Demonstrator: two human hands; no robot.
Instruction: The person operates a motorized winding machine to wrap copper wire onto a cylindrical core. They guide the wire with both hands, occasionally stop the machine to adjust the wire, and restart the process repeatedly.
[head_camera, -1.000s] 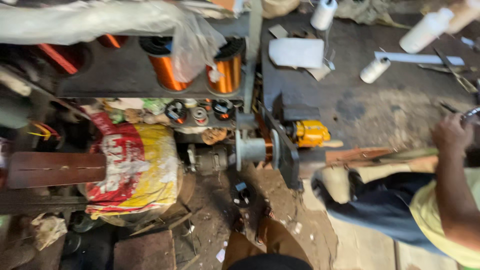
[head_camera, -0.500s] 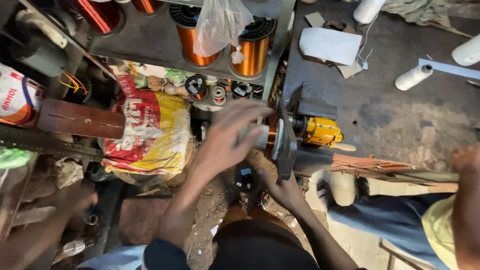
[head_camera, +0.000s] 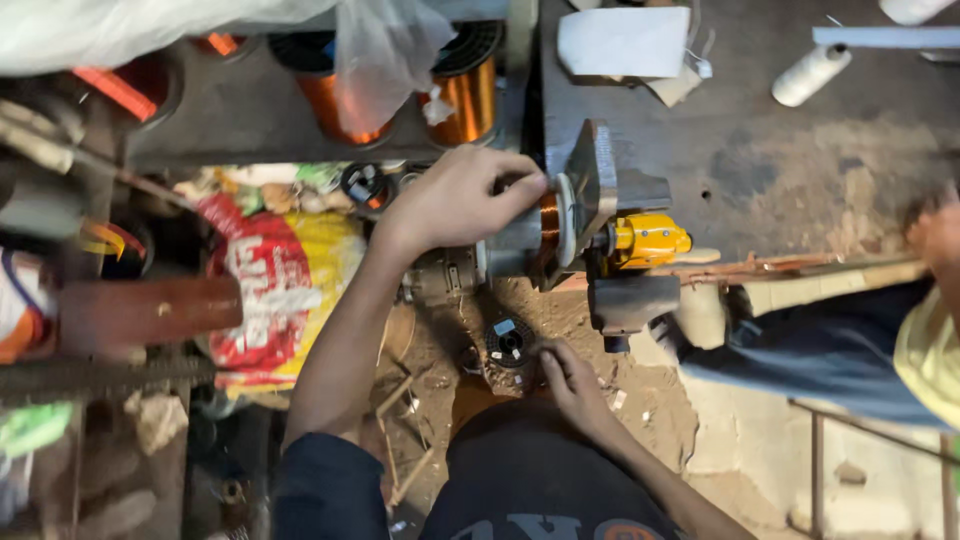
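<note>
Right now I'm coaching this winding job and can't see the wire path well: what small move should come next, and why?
Probably steady the copper coil before any turning: the left hand has its fingertips on the coil at the winder's disc, while the right hand is low beside the small black spool, away from the winder.

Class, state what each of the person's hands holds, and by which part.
Left hand grips the winding machine's copper coil at its top edge. Right hand touches a small black spool; grip unclear.

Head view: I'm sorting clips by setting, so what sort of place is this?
Probably a small motor-winding repair workshop: copper wire spools on a shelf, the left hand on a winding machine, and a grimy workbench.
</note>
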